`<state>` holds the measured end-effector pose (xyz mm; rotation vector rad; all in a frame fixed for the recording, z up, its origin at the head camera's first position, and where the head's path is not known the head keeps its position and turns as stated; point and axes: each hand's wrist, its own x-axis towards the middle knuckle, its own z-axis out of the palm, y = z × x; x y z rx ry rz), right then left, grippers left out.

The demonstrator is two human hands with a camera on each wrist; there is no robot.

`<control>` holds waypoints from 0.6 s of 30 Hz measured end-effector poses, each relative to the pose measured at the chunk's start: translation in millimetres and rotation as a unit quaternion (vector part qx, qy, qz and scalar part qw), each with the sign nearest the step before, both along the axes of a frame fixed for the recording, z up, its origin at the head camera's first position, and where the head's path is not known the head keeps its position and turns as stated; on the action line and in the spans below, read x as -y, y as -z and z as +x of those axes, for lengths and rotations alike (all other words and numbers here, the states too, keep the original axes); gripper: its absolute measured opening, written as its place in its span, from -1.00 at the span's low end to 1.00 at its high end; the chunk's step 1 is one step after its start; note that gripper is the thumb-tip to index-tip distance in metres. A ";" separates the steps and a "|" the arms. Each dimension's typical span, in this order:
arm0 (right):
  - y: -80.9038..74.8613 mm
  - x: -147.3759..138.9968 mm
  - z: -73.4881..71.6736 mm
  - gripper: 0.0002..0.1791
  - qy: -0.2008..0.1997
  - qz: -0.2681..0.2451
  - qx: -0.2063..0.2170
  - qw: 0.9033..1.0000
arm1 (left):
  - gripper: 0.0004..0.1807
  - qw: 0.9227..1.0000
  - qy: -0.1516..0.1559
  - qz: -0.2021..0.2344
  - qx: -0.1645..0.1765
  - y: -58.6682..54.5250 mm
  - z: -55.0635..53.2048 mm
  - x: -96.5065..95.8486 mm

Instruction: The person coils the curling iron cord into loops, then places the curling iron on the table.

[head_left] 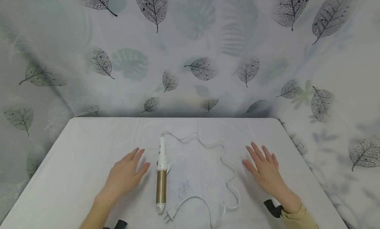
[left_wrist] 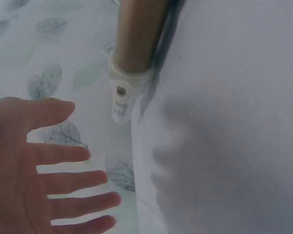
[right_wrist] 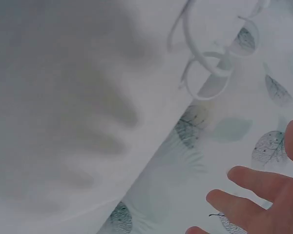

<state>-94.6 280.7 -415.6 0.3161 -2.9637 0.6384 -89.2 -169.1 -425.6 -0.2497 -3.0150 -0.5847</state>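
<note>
A curling iron [head_left: 161,176] with a white handle and a gold barrel lies lengthwise on the white table, its white tip toward the near edge. From its handle end a white cord [head_left: 228,161] loops to the right and back, ending in a two-pin plug [head_left: 171,214] beside the tip. My left hand [head_left: 126,174] hovers left of the iron, fingers extended, touching nothing. In the left wrist view the gold barrel [left_wrist: 139,36] shows beyond the spread fingers. To the right of the cord my right hand [head_left: 265,171] is held with fingers spread, holding nothing.
The white table [head_left: 104,133] has rounded far corners. Behind and beside it hangs a leaf-patterned curtain [head_left: 184,41]. A black strap piece [head_left: 273,208] sits at my right wrist, and another black piece [head_left: 120,224] shows near the left forearm.
</note>
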 end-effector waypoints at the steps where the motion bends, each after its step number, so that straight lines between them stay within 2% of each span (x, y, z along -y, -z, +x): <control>1: -2.3 5.2 -1.6 -0.33 -0.003 -0.001 -0.005 1.000 | -0.37 1.000 -0.003 0.011 0.009 -0.6 -1.1 -5.3; 5: -9.4 28.0 -8.5 -0.35 -0.015 -0.007 -0.014 1.000 | -0.36 0.998 -0.011 0.021 0.064 -2.3 -4.0 -26.4; 10: -17.7 50.5 -14.8 -0.35 -0.031 -0.019 -0.011 0.999 | -0.18 0.993 0.002 -0.013 0.116 -2.7 -6.0 -49.2; 13: -24.3 60.7 -18.0 -0.35 -0.042 -0.025 -0.010 0.999 | -0.16 0.992 -0.001 -0.019 0.121 -2.2 -6.5 -58.2; 18: -36.1 73.1 -20.6 -0.36 -0.061 -0.019 -0.005 0.998 | -0.28 0.992 -0.007 -0.017 0.127 -3.1 -6.3 -65.9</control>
